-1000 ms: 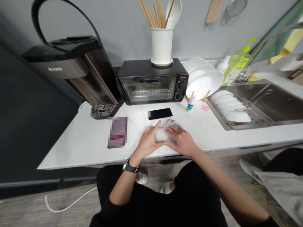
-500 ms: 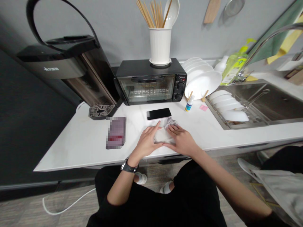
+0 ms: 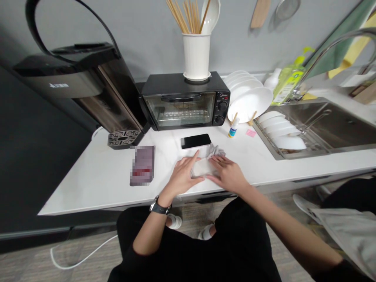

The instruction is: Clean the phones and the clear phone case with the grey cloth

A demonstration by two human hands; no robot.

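Note:
Both my hands rest on a crumpled clear plastic bag [image 3: 209, 158] on the white counter [image 3: 100, 184]. My left hand [image 3: 183, 176], with a watch on its wrist, lies flat on the bag's left side, fingers stretched out. My right hand [image 3: 227, 173] presses the right side, fingers together and flat. A black phone [image 3: 195, 141] lies face up just beyond the bag.
A blurred dark packet [image 3: 142, 164] lies to the left. Behind stand a black toaster oven [image 3: 184, 102] with a white utensil holder [image 3: 196, 55], a water dispenser [image 3: 82, 86], stacked white plates [image 3: 249, 100], a small bottle [image 3: 232, 129] and a sink [image 3: 329, 125].
My hands have stayed on the bag, with only small shifts of the fingers. The view has drifted slightly.

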